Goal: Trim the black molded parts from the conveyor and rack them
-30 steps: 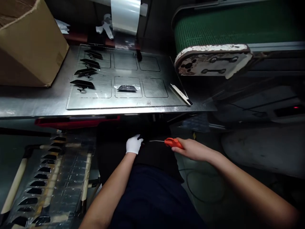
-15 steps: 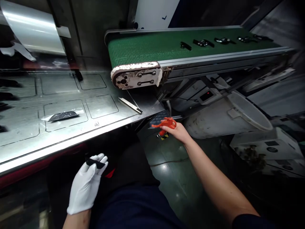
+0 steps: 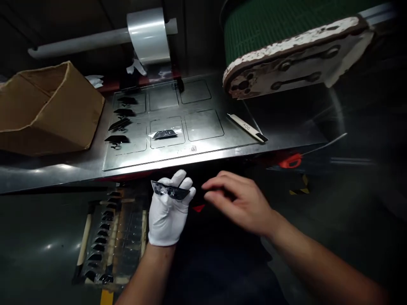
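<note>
My left hand (image 3: 168, 216), in a white glove, is closed on a small glossy black plastic part (image 3: 173, 191) with pointed ends, held in front of the bench edge. To its right hovers my bare right hand (image 3: 238, 199), slightly blurred. Its thumb and forefinger are apart, with nothing visible between them. An orange tool with a looped handle and thin nozzle, like an air blow gun (image 3: 291, 161), is off beyond my right hand, under the bench edge. On the metal bench (image 3: 203, 146) lies another black part in clear film (image 3: 164, 134).
A white-handled cutter (image 3: 246, 126) marked A06 lies near the bench's right end, below a green conveyor (image 3: 273, 31). Several black parts (image 3: 117, 139) sit left, beside a cardboard box (image 3: 71, 108). Behind is a film roll (image 3: 149, 36); below left, a rack (image 3: 84, 241) holds similar parts.
My right hand has let go of the orange tool and come left, near my left hand. The black part is now turned with its glossy, detailed side showing. The view has swung left.
</note>
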